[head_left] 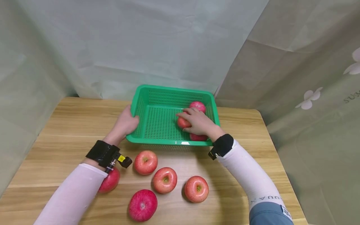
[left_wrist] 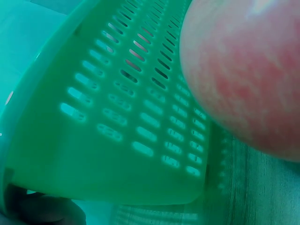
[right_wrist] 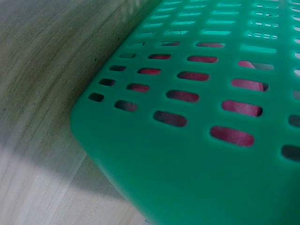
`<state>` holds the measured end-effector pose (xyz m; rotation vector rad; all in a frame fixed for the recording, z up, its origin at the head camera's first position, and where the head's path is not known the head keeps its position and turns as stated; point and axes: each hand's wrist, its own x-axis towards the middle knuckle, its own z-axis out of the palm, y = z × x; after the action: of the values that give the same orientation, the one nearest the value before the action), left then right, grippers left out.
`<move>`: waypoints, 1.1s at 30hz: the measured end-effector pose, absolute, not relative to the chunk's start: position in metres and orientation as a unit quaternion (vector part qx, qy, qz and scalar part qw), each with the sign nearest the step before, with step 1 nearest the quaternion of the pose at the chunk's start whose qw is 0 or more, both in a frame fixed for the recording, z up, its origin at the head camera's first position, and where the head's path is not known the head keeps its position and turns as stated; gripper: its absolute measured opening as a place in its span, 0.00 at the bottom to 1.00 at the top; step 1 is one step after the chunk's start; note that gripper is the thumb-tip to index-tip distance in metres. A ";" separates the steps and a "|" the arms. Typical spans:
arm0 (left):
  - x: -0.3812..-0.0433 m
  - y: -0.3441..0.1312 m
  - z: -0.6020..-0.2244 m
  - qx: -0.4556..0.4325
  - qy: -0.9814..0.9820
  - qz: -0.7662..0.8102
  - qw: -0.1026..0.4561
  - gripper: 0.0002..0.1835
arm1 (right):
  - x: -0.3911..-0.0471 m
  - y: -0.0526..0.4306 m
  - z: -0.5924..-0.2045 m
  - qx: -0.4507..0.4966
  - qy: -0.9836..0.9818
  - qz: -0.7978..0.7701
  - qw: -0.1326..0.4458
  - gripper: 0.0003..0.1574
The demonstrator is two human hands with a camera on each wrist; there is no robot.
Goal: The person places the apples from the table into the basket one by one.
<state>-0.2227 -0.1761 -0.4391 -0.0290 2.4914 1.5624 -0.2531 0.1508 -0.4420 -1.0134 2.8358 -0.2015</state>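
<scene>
A green plastic basket (head_left: 157, 141) with slotted walls stands toward the back of the table. My left hand (head_left: 125, 122) grips its left rim, thumb over the edge; part of that hand (left_wrist: 44, 211) shows low in the left wrist view. Inside the basket, at the right, my right hand (head_left: 201, 122) holds a red apple (head_left: 182, 122), fingers curled over it. Two more apples lie by that hand: one behind it (head_left: 197, 105), another partly hidden beneath the wrist (head_left: 197, 137). In the right wrist view the basket wall (right_wrist: 126, 145) hides the hand's grasp; red shows through the slots.
Several apples lie on the wooden table (head_left: 239, 187) in front of the basket: one near it (head_left: 145, 162), others at the middle (head_left: 165, 180), right (head_left: 196, 189) and front (head_left: 142, 205). Another apple (head_left: 111, 180) is partly behind the left forearm. A pale curtain (head_left: 140, 47) hangs behind.
</scene>
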 end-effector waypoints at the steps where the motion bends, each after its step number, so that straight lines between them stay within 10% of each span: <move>1: -0.223 -0.176 -0.439 -0.010 0.843 0.528 0.100 0.30 | -0.253 0.151 -0.442 -0.334 0.938 -0.068 0.064 0.44; 33: -0.228 -0.174 -0.440 -0.010 0.846 0.524 0.102 0.30 | -0.246 0.164 -0.438 -0.323 0.934 -0.129 0.074 0.48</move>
<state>-0.2277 -0.1740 -0.4402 -0.0308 2.4968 1.5455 -0.2459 0.1642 -0.4379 -0.9708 2.8045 -0.3883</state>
